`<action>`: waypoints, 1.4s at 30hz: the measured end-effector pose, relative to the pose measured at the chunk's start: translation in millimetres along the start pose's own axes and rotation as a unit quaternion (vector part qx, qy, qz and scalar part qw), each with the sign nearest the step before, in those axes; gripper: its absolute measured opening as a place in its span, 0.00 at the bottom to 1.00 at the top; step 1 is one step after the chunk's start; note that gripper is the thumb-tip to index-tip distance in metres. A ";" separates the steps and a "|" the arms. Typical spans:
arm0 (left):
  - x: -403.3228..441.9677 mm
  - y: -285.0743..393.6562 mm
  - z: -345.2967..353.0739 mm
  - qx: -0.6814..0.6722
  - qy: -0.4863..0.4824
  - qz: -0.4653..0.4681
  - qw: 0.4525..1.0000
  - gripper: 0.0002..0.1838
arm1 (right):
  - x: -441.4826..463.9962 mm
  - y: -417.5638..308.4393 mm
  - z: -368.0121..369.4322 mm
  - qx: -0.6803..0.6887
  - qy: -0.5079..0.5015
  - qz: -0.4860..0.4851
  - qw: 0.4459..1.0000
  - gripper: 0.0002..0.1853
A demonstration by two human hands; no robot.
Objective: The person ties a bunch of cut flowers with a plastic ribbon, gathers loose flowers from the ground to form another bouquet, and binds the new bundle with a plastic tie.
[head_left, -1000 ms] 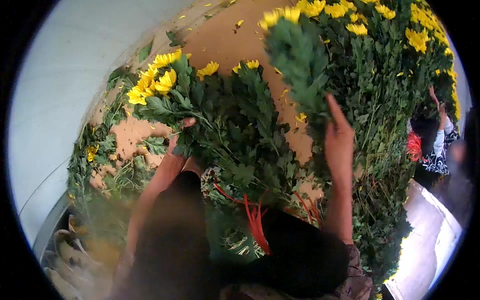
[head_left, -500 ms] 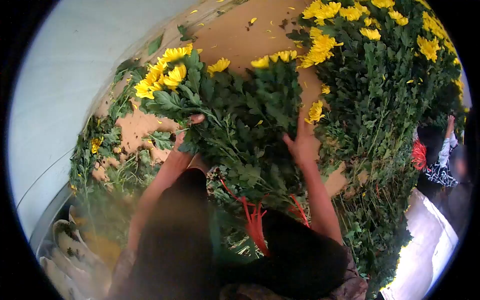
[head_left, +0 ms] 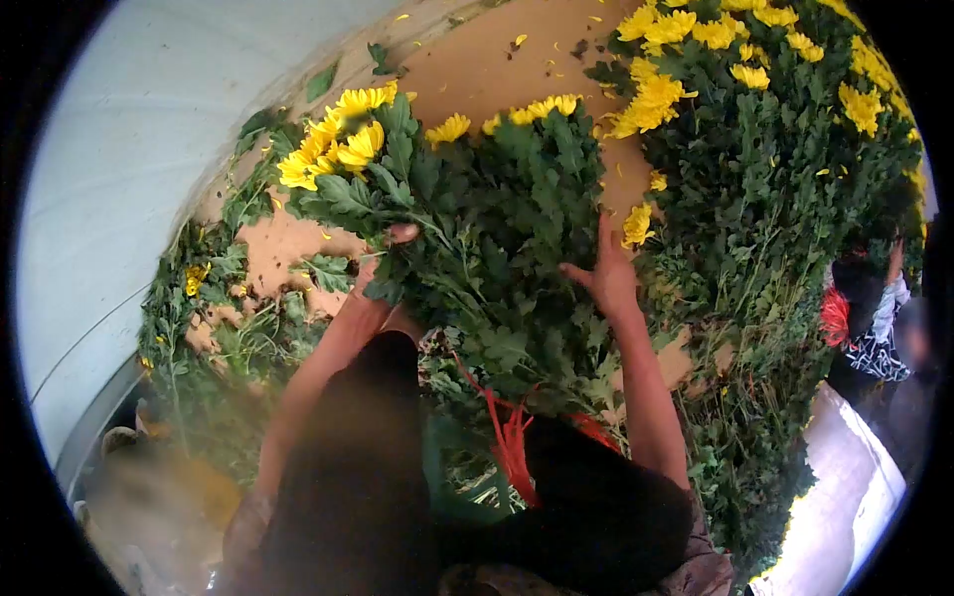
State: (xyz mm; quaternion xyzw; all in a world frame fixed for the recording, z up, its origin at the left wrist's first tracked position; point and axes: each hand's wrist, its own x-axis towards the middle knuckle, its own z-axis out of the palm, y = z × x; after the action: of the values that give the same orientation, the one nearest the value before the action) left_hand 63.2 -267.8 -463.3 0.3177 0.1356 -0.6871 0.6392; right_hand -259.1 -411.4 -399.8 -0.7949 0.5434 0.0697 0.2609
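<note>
A wide bunch of yellow chrysanthemums (head_left: 497, 209) lies across my lap, its blooms at the far edge and dark green leaves toward me. My left hand (head_left: 373, 283) grips its left side, thumb over a few stems near the yellow heads; leaves hide the other fingers. Against the right edge rests my right hand (head_left: 613, 278), fingers stretched along the leaves and thumb spread apart. Red plastic ties (head_left: 512, 447) hang over my dark-clothed knee below the bunch.
A large heap of yellow chrysanthemums (head_left: 765, 199) fills the right side. Loose stems and leaves (head_left: 268, 338) litter the brown surface (head_left: 477, 70) at left. A pale wall or sheet (head_left: 119, 179) curves along the left. Another person (head_left: 884, 328) is at the far right.
The bunch's right-hand blooms have been drawn closer together, leftward. My right hand stays at its edge, with the thumb more visible. The view has shifted slightly.
</note>
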 end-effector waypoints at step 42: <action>-1.5 -3.1 -13.8 0.008 0.003 -0.006 1.000 0.19 | 3.5 -11.7 -7.0 -0.051 0.043 -0.054 0.996 0.47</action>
State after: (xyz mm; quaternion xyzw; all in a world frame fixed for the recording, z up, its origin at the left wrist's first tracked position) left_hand 63.8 -257.9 -473.6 0.3239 0.1333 -0.6910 0.6323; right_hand -248.3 -414.5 -391.2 -0.8376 0.5060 0.0496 0.1997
